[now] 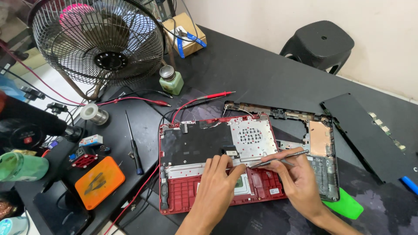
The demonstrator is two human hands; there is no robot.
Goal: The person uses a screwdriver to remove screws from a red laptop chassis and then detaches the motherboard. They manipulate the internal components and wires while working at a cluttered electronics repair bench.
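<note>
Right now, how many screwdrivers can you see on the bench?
1: a black-handled screwdriver lies left of the red laptop shell. The right hand holds tweezers, not a driver. Others may be hidden among clutter.

An opened red laptop shell [209, 174] lies flat on the bench, its insides showing. Thin metal tweezers [278, 159] slant low across its middle, tips leftward.

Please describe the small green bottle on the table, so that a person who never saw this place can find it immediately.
Start at the big wire-cage fan at the table's far left corner. Just right of its base, ahead of the opened red laptop shell, stands the green bottle. It alone is pale green glass with a metal cap; the cardboard box behind is brown.
</note>
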